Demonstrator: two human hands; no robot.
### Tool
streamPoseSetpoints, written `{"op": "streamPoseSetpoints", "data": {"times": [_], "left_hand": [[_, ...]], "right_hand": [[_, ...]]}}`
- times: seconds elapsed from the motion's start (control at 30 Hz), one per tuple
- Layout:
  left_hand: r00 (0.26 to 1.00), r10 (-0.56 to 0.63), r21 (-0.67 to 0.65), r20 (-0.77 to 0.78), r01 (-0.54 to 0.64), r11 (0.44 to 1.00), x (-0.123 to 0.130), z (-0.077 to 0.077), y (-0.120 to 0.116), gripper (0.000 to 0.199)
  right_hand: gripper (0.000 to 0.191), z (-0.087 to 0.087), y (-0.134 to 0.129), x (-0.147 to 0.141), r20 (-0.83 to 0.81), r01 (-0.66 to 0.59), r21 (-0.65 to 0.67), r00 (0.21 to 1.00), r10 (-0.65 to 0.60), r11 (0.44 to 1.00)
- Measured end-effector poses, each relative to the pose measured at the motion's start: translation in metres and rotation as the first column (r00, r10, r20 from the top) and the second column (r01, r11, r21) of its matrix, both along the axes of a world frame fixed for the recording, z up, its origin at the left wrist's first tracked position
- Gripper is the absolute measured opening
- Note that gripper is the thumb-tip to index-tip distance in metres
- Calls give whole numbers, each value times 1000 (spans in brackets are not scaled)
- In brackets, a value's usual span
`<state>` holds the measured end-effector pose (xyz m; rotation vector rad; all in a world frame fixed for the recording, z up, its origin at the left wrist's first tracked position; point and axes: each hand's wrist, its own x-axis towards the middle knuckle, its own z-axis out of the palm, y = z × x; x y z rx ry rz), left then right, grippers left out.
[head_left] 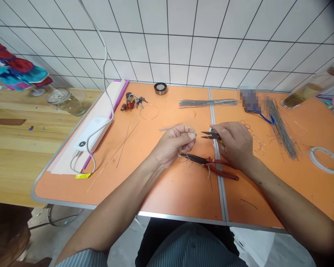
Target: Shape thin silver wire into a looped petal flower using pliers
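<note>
My left hand [176, 144] is closed in a pinch on a thin wire, whose end sticks out toward the right. Facing it, my right hand [235, 142] grips small dark-nosed pliers [211, 135] with a bit of yellow on the handle; their jaws are slightly apart beside the wire end. Below both hands, larger pliers with red handles [225, 175] lie on the orange table [167, 193], their black nose pointing left near some thin bent wire. A few straight wires [169, 127] lie just behind my left hand.
Wire bundles [207, 103] [282, 129] lie at the back and right. Around them are a black tape roll [160, 88], keys [133, 102], a white ring roll [326, 160] and a jar [303, 94]. A white power bank [93, 134] with a cable sits left. A person's head [7, 233] shows lower left.
</note>
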<state>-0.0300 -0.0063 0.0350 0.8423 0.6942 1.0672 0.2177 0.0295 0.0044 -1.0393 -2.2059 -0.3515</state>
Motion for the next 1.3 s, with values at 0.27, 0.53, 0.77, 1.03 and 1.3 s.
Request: {"op": "streamPoseSetpoints", "data": {"times": [0.27, 0.53, 0.77, 1.03, 1.3], "left_hand": [[972, 153, 149, -179, -127, 981, 2, -11, 5, 26], [973, 66, 114, -221, -41, 993, 4, -11, 0, 29], [963, 61, 91, -262, -39, 995, 6, -14, 0, 36], [959, 47, 118, -279, -14, 993, 6, -16, 1, 36], [943, 54, 84, -327, -28, 996, 6, -16, 1, 37]], "right_hand": [[25, 38, -27, -12, -528, -273, -696, 821, -216, 664], [14, 38, -35, -21, -491, -244, -678, 853, -180, 694], [17, 28, -38, -20, -427, -198, -660, 892, -145, 725], [17, 28, -43, -22, -417, -218, -655, 902, -106, 724], [17, 24, -38, -20, -407, -247, -652, 912, -55, 717]]}}
